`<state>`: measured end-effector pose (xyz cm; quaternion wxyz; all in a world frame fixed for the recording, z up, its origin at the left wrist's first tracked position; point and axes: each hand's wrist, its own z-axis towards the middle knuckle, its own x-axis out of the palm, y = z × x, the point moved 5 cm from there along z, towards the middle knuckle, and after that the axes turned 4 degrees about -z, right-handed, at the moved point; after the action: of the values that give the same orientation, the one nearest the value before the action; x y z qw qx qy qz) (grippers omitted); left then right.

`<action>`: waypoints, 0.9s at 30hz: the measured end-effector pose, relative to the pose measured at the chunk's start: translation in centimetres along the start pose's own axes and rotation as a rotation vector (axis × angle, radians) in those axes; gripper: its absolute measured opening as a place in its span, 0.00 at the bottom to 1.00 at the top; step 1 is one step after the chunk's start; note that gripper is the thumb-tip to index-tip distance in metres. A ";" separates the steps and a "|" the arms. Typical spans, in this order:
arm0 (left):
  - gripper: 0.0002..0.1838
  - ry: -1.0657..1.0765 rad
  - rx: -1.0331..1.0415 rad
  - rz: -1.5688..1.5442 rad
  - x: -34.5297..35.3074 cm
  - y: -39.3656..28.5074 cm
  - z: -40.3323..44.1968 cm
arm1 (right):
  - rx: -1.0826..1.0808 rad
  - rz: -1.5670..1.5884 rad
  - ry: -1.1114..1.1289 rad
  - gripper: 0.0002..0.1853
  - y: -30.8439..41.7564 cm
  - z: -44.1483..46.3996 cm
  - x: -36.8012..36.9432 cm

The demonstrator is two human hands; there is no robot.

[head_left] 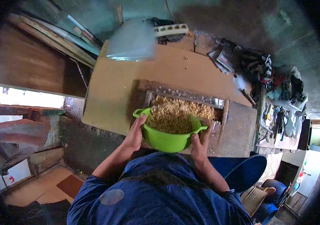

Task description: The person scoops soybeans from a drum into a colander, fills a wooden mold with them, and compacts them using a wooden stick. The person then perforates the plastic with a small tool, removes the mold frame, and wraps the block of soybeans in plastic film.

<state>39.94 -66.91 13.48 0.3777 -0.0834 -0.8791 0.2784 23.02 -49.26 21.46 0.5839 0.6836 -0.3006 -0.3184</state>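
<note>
Green plastic is filling the space between the two hands: a deep basin [167, 140] with a loop handle at each side is sitting low over the near edge of the table [109, 97], just in front of the person's blue shirt [160, 191]. The left hand [134, 135] is clamping the basin at its left handle, the thumb lying up near the rim, while the right hand [201, 140] is gripping it by the right handle, the thumb pressing on the near outer side. Both hands are standing well apart from each other, with the basin between them. Inside it, small pale-brown pieces [169, 123] are lying in a broad layer, and more of the same kind are filling a long tray [193, 98] just beyond. The basin's far rim is hiding behind the pieces, some of them blurred, so I cannot tell whether basin and tray are touching. Pale crumbs are dotting the strip along the tray's far wall. Near the tray's right end a wooden stick [223, 122] is lying, pointing toward the near table edge. Farther back on the table, a stack of clear plastic [131, 43] is resting at the left, a pale strip with round holes [171, 29] is lying beside it, and papers [221, 62] are spreading near the right edge. Below the table at the right, a large dark-blue round container [246, 170] is standing.
</note>
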 end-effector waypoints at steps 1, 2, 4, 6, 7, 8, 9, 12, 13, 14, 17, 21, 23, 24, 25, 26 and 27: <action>0.37 -0.058 0.000 0.056 -0.5 -0.5 0.8 | -0.019 0.001 0.002 0.43 0.0 0.1 0.3; 0.37 -0.010 0.016 0.048 -0.5 -0.5 0.8 | -0.040 -0.023 -0.002 0.43 0.2 -0.1 0.6; 0.38 0.005 0.042 0.047 0.1 -1.6 -0.1 | -0.044 0.075 -0.011 0.42 1.4 -0.6 1.9; 0.39 0.057 0.103 0.041 1.7 -3.2 -1.5 | -0.048 0.004 -0.006 0.43 1.1 -0.2 1.6; 0.39 0.053 0.095 0.041 0.9 -2.9 -1.4 | -0.062 -0.068 0.004 0.44 1.2 -0.2 1.6; 0.35 0.070 0.003 -0.011 0.0 -2.2 -0.7 | 0.010 -0.010 0.030 0.44 1.2 0.0 2.1; 0.31 0.095 -0.077 -0.061 -0.3 -2.3 0.3 | -0.010 -0.008 0.032 0.44 0.8 0.3 2.3; 0.31 0.058 -0.030 0.004 1.3 -4.3 -1.3 | -0.037 -0.003 -0.008 0.43 -0.4 -0.4 2.4; 0.32 0.090 0.015 -0.046 0.2 -3.3 -1.2 | 0.000 0.029 0.014 0.44 0.1 -0.6 2.7; 0.33 0.071 0.011 -0.124 -3.2 -1.0 0.4 | 0.029 0.061 0.036 0.45 0.6 -0.6 3.0; 0.34 0.103 -0.076 -0.102 0.6 -3.7 -1.5 | 0.015 -0.025 0.010 0.47 -0.3 -0.8 2.8; 0.34 0.074 -0.190 -0.107 -0.7 -3.1 -3.5 | -0.078 0.053 0.064 0.51 -2.3 -2.9 2.6; 0.33 0.036 -0.279 -0.219 -2.1 -2.3 -3.9 | -0.120 0.005 0.146 0.53 -2.2 -3.4 2.8; 0.32 0.087 -0.281 -0.237 -2.0 -2.4 -4.2 | -0.122 0.004 0.147 0.53 -2.2 -3.5 3.0; 0.32 0.137 -0.283 -0.257 -2.0 -2.4 -4.7 | -0.123 0.054 0.158 0.51 -2.2 -3.7 3.2; 0.32 0.136 -0.277 -0.260 -2.5 -2.3 -4.9 | -0.127 0.104 0.171 0.50 -2.1 -3.8 3.3; 0.34 0.280 0.153 0.173 -2.3 -4.2 -5.3 | -0.129 0.105 0.178 0.50 -2.3 -3.8 3.1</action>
<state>45.54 -68.98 17.35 0.4765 -0.1677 -0.7836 0.3617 27.99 -49.03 19.41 0.6669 0.6534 -0.2618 -0.2444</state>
